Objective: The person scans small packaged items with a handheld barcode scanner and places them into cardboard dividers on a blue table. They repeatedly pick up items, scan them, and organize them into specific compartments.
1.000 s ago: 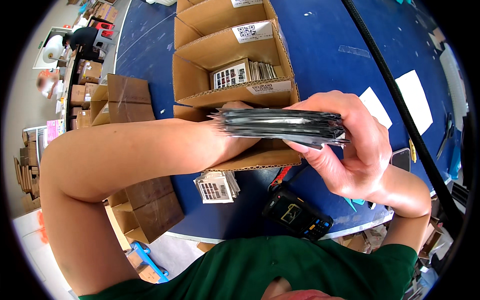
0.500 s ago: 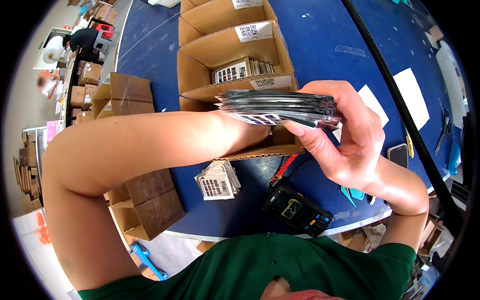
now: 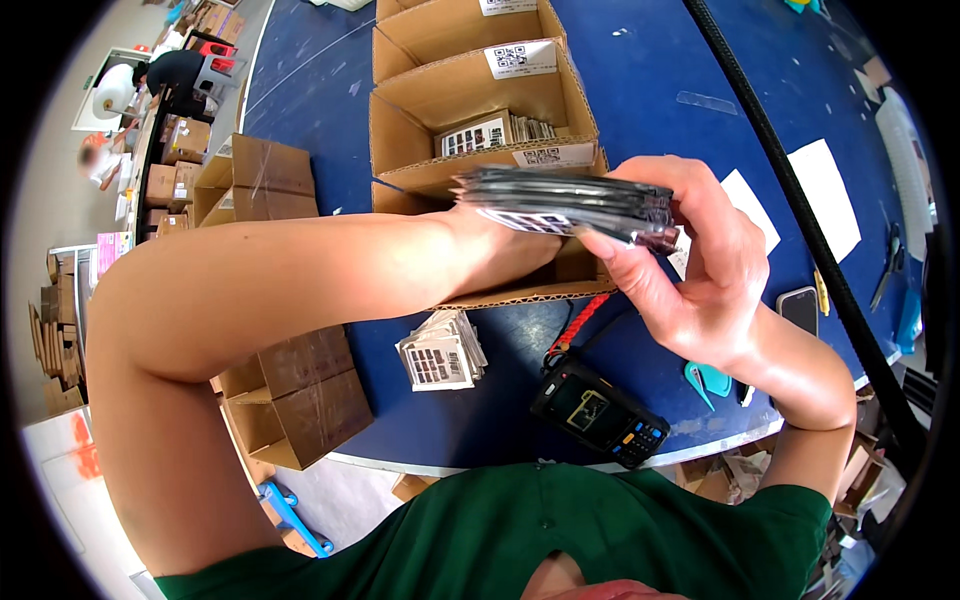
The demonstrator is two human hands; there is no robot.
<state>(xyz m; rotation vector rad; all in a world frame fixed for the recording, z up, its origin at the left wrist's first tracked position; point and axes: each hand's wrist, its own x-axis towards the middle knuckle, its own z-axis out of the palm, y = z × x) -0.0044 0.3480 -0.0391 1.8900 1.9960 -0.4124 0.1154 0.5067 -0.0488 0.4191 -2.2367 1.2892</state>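
Note:
My right hand [image 3: 690, 265] grips a thick stack of thin plastic packets [image 3: 570, 200], thumb below and fingers over the far side. Labels show on the near face of the stack. My left hand [image 3: 505, 250] reaches down into the nearest cardboard box [image 3: 590, 268], behind and below the stack; its fingers are hidden. Beyond it stands another open box [image 3: 420, 120] with a row of labelled packets [image 3: 490, 135] inside. A loose pile of labelled packets [image 3: 442, 352] lies on the blue table, just left of a handheld scanner [image 3: 602, 412].
More open boxes [image 3: 450, 40] run away to the back. Flattened-looking open cartons [image 3: 305, 410] stand on the left. To the right lie a teal cutter [image 3: 708, 384], a phone [image 3: 798, 310], white papers [image 3: 825, 200] and scissors [image 3: 886, 265]. A black cable [image 3: 765, 130] crosses the right side.
The view has shifted slightly, so the boxes and table things sit a little further right. My right hand still holds the stack, and my left hand stays in the box.

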